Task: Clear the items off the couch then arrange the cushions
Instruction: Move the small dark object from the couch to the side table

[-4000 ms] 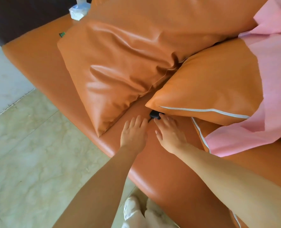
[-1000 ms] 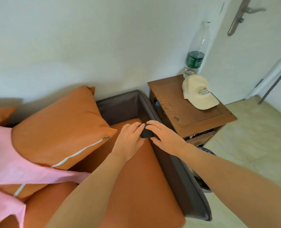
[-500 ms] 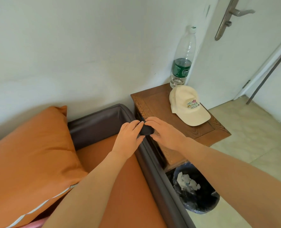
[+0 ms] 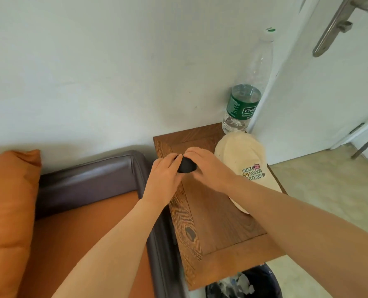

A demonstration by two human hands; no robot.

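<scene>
Both hands hold a small black object (image 4: 187, 165) just above the wooden side table (image 4: 217, 229). My left hand (image 4: 164, 179) grips its left side and my right hand (image 4: 208, 166) curls over its top and right side. Most of the black object is hidden by the fingers. The orange couch seat (image 4: 88, 229) with its dark brown armrest (image 4: 86, 181) lies to the left. An orange cushion (image 4: 6, 211) leans at the far left.
A cream cap (image 4: 246, 166) lies on the side table beside my right hand. A plastic water bottle (image 4: 246, 100) stands at the table's back corner by the white wall. A dark waste bin (image 4: 245, 282) sits below the table's front. A white door (image 4: 329, 82) is at right.
Both hands carried the black object from the couch seat, over the armrest, to above the side table. The view turned right, away from the cushions and pink cloth.
</scene>
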